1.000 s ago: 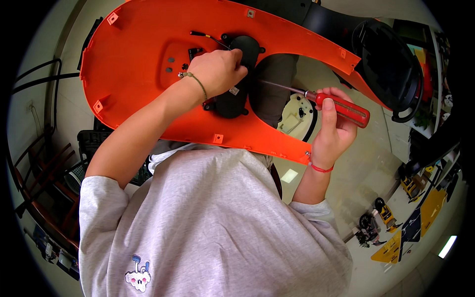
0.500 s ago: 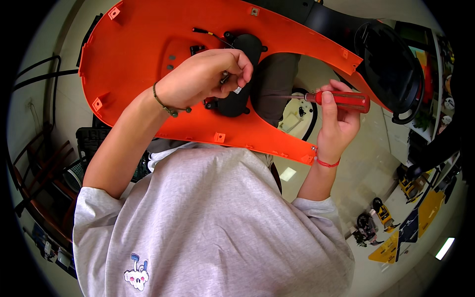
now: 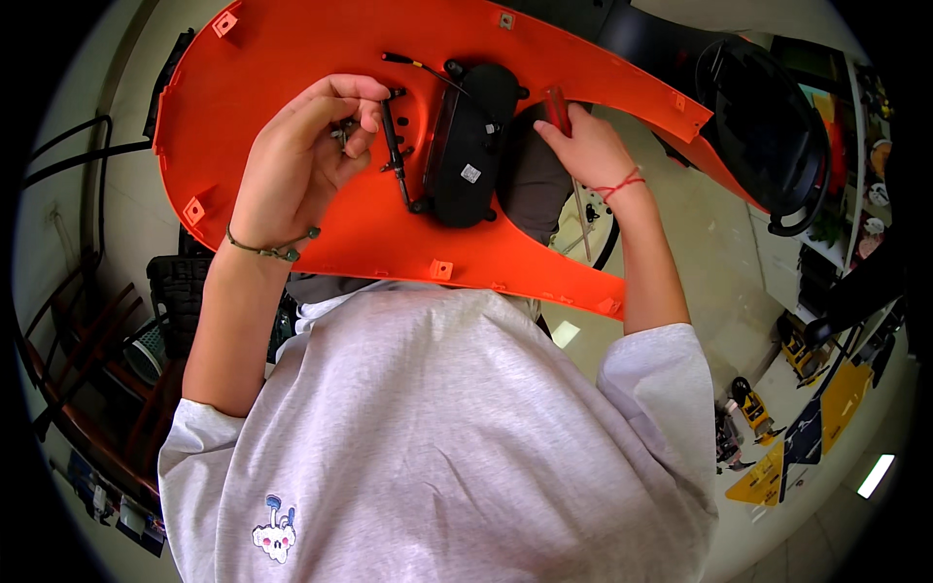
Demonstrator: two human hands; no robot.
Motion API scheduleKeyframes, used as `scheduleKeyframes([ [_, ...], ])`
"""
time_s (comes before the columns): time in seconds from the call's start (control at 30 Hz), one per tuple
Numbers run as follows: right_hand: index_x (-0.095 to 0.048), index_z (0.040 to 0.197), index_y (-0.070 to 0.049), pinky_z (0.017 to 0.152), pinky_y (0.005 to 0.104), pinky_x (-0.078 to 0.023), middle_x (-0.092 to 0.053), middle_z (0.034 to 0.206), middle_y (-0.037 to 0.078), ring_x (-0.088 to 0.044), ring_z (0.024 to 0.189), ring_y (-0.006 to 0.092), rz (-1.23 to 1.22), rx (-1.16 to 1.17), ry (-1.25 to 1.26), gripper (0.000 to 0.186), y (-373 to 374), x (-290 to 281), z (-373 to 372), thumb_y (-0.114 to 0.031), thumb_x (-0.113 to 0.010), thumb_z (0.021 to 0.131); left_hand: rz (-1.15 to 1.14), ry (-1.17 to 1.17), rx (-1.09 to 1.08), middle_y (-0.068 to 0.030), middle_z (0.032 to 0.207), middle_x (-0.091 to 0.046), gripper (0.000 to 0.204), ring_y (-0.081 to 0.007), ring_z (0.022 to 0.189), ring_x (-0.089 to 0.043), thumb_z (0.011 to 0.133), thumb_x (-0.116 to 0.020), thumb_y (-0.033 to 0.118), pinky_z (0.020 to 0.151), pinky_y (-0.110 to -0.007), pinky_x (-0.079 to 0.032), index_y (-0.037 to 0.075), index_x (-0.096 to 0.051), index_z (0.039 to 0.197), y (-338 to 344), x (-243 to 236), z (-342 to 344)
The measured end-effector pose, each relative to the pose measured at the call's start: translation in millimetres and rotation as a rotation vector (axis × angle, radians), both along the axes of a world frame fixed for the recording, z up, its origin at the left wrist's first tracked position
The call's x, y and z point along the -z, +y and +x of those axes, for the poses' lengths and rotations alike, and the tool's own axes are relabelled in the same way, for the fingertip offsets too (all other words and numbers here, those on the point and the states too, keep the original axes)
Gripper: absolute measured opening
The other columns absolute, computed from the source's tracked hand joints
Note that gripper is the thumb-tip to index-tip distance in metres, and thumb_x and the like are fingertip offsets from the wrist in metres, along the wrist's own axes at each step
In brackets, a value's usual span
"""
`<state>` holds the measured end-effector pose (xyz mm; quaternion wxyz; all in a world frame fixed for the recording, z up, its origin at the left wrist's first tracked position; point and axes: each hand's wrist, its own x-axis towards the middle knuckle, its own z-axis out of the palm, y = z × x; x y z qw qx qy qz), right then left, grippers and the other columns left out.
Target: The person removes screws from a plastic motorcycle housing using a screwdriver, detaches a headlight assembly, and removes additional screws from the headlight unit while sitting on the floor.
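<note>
A large orange plastic panel (image 3: 321, 44) lies across my lap, its clip tabs facing up. On it sits a black oval housing (image 3: 476, 126) with a white label and a thin cable ending in a black plug (image 3: 395, 57). My left hand (image 3: 309, 146) is curled around small metal pieces (image 3: 342, 133), perhaps screws. Its fingertips are at the upper end of a slim black bracket (image 3: 393, 141) beside the housing. Over the panel's cutout, my right hand (image 3: 595, 151) grips a red-handled screwdriver (image 3: 556, 107). The shaft points back toward me, its tip clear of the panel.
A glossy black curved part (image 3: 768, 126) adjoins the panel at the right. Below the cutout, a round pale tray (image 3: 573, 228) shows partly. An open dark case (image 3: 180, 301) stands at the left near wooden chairs (image 3: 83, 340). Small yellow models (image 3: 753, 408) stand at the lower right.
My left hand has drawn left off the housing, uncovering its label and the bracket. My right hand has moved left and away from me, turning the screwdriver from pointing left to pointing toward me.
</note>
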<state>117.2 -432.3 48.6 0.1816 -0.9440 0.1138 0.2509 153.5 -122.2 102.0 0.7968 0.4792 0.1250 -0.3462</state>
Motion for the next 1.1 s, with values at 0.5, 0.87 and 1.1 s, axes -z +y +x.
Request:
scheduleKeyframes([
  [0.5,-0.060,0.109,0.005,0.080,0.0421,-0.052,-0.064,0.101,0.023,-0.065,0.088,0.0362,0.085,0.209,-0.390,0.044,5,66,-16,-0.032,-0.069,0.085,0.012,0.053,-0.018,0.0034,0.081,-0.046,0.020,-0.0055,0.068,-0.039,0.095,-0.045,0.016,0.055,-0.020,-0.031,0.006,-0.062,0.100,17,6,-17],
  [0.87,-0.057,0.118,0.006,0.082,0.0364,-0.053,-0.063,0.110,0.020,-0.066,0.094,0.0270,0.453,0.374,-0.211,0.058,38,14,-36,-0.036,-0.075,0.082,0.067,0.061,-0.032,0.0038,0.079,-0.042,0.018,-0.0047,0.067,-0.037,0.098,-0.046,0.020,0.054,-0.019,-0.029,0.007,-0.058,0.104,18,8,-20],
  [1.1,-0.028,0.138,0.018,0.107,0.0409,-0.038,-0.044,0.135,0.034,-0.046,0.127,0.0399,0.543,0.335,-0.248,0.103,88,35,-50,-0.044,-0.081,0.074,0.111,0.026,0.081,0.0070,0.070,-0.037,0.019,-0.0024,0.057,-0.031,0.098,-0.046,0.017,0.049,-0.019,-0.025,0.005,-0.060,0.103,12,10,-23],
])
